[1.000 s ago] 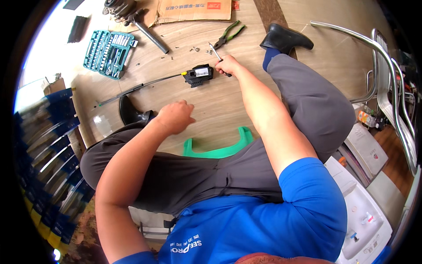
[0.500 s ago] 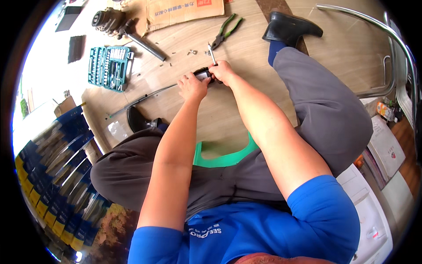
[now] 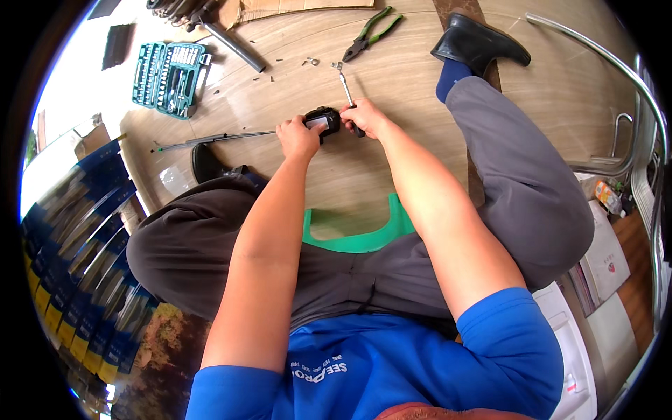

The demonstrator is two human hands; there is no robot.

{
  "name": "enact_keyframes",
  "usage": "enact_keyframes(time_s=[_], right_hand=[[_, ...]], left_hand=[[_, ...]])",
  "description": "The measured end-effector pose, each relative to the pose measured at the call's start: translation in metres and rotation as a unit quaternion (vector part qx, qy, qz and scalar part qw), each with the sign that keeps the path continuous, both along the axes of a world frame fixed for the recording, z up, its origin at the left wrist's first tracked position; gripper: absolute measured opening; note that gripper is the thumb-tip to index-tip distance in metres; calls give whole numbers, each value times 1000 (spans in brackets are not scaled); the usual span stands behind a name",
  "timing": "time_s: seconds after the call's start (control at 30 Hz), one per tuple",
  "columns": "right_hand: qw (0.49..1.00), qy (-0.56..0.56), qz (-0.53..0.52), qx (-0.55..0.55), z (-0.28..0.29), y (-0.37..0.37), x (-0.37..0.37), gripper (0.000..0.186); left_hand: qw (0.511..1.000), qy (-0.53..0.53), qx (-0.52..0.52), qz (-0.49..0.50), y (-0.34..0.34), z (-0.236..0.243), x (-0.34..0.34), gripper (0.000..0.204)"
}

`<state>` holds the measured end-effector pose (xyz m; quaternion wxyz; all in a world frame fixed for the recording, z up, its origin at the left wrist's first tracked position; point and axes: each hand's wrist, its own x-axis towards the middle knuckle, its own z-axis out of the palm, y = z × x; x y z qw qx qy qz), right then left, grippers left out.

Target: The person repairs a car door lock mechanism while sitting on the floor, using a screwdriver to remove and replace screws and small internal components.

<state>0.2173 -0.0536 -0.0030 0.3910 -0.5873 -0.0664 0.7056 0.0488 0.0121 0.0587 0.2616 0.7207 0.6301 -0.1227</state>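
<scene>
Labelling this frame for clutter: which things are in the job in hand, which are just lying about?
In hand:
- left hand on the small black part
- right hand holding the metal tool at that part
- thin metal rod running out from it

Lying about:
- green-handled pliers
- teal socket set
- dark metal bar
- loose small metal bits
</scene>
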Motion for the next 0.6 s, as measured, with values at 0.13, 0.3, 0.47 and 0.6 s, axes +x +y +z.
enact_keyframes(time_s=[0.13, 0.3, 0.47, 0.6], right_hand=[[1000, 11, 6, -16, 5, -1, 8, 11], [999, 1, 30, -14, 18, 16, -1, 12], [998, -25, 53, -27, 21, 25, -7, 14], [996, -52, 67, -39, 20, 27, -8, 16]], left_hand=[[999, -8, -32, 19, 1, 3, 1, 54], [998, -2, -61, 26, 7, 5, 0, 57], [998, -9, -56, 36, 7, 9, -2, 62], [996, -25, -80, 36, 11, 7, -4, 64]])
